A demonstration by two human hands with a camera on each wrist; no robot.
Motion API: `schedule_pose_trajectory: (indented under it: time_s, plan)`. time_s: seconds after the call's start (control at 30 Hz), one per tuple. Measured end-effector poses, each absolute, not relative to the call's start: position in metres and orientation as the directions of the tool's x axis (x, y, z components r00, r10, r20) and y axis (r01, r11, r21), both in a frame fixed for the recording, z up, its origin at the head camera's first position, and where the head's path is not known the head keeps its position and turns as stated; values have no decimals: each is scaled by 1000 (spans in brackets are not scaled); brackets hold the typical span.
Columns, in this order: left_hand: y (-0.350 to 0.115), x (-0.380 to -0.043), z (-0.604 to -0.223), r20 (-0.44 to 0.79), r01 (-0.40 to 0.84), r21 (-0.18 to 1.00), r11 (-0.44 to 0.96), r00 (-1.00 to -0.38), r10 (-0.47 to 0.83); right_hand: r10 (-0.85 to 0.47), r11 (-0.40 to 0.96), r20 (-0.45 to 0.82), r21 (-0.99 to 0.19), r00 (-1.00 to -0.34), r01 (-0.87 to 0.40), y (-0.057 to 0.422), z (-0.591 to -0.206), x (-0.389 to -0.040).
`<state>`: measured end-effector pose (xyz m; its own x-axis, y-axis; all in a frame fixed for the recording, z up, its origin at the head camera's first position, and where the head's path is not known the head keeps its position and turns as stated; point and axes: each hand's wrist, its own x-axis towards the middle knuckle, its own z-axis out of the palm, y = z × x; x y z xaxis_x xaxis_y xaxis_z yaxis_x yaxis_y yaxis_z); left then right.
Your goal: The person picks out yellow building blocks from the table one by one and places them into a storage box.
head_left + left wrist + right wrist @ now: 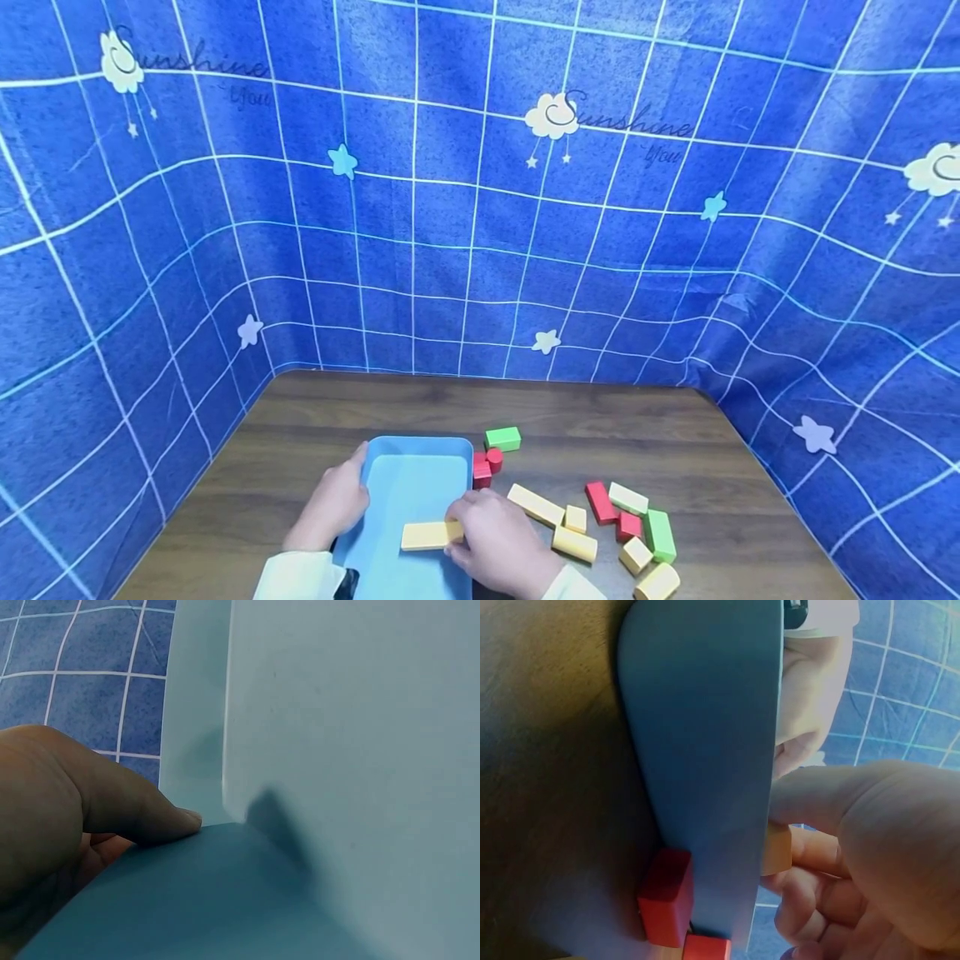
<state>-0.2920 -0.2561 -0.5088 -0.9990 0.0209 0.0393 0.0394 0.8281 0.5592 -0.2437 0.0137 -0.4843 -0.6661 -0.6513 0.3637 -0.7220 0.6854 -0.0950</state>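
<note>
A blue plastic tray [420, 475] lies on the wooden table. My left hand [339, 500] grips its left side; in the left wrist view the thumb [150, 814] lies over the tray's rim, with other fingers on the outside. My right hand [501, 540] pinches a long yellow block [427, 537] by its right end, above the inside of the tray near the right wall. In the right wrist view the block's end [778, 851] shows between thumb and fingers, partly behind the tray wall [705, 727]. The tray's near end is cut off by the frame.
Red blocks [482, 475] and a green block [503, 439] lie beside the tray's right wall. Farther right are a long yellow block [536, 505], a yellow cylinder [574, 545], a red block [600, 502], a green block [660, 536] and several others. Blue curtain [480, 250] surrounds the table.
</note>
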Motion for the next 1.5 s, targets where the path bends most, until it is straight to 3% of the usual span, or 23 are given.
schedule_pose_trajectory:
  time_s: [0.13,0.47,1.5]
  plan:
    - [-256,-291,-509,32,32,565,824,-999,17,-661,684,359,-75,-659,-726,13,-485,-244]
    - [-257,-289,-512,34,36,582,812,-999,19,-652,710,252,-129,-715,-692,7,-489,-244]
    - [-256,-292,-508,32,34,563,826,-999,19,-656,733,182,-81,-733,-676,7,-493,-244]
